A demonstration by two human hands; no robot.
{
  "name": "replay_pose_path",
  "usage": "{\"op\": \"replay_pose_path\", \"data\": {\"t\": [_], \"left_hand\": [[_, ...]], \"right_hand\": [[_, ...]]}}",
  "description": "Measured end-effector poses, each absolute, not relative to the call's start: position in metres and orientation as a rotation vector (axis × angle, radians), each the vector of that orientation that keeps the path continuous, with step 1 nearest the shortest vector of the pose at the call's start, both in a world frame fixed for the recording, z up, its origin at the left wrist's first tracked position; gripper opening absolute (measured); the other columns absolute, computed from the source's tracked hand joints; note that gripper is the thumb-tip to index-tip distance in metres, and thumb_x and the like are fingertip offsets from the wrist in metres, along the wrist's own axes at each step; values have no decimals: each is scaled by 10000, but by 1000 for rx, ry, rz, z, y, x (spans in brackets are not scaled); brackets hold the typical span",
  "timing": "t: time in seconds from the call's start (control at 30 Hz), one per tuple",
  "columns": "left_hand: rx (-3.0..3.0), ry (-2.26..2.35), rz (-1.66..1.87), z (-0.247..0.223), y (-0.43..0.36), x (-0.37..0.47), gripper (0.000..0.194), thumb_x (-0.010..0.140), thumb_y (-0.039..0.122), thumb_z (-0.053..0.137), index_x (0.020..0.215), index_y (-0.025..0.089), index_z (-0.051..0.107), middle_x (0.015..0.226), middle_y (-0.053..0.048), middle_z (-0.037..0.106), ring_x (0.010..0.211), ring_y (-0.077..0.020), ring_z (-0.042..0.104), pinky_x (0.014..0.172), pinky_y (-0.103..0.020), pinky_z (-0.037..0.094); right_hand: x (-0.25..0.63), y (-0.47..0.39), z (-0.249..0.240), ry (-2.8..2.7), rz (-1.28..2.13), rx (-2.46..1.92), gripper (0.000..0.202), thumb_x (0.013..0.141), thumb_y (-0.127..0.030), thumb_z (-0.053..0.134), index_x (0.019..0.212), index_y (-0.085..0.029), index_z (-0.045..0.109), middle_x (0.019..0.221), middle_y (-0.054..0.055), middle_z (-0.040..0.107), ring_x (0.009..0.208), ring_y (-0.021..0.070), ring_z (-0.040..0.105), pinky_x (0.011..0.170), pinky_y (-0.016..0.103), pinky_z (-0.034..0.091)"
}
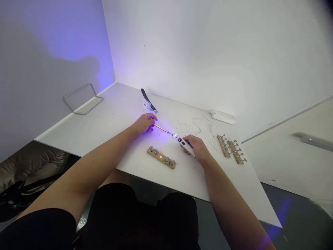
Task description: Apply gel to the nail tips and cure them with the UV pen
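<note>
One wooden block [163, 159], metal pieces [156, 151] along it, on the white counter [187, 177]. Person's left hand [145, 123]: fingers pinching a copper-coloured rod [161, 128], beyond the block. Person's right hand [197, 146]: wrapped round a white pen lamp [184, 143], right of the block, lit end close to the rod's tip. Two wooden strips [235, 152]: farther right of the block.

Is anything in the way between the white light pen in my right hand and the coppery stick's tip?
No, nothing visible. The white light pen points at the tip of the coppery stick; whether they touch, I can't tell. The wooden strip lies nearer your body, off that line.
</note>
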State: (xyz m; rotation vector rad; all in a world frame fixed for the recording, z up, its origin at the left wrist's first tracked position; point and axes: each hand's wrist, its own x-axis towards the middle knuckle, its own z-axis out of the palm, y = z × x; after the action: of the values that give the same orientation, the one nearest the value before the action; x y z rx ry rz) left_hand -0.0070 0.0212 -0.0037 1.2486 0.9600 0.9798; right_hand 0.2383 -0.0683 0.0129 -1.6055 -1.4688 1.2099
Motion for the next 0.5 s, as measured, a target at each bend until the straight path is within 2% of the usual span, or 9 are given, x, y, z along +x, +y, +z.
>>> {"op": "replay_pose_path", "data": {"t": [0.5], "left_hand": [[1252,974,972,-4,20,-7,34,727,150,520,744,165,494,449,77,390,368,-37,367,519,-245,443]], "right_hand": [[237,-69,14,-1467,1193,-1609,451,820,-534,374,855,-167,633,557,19,575,498,124,485,511,249,410]]}}
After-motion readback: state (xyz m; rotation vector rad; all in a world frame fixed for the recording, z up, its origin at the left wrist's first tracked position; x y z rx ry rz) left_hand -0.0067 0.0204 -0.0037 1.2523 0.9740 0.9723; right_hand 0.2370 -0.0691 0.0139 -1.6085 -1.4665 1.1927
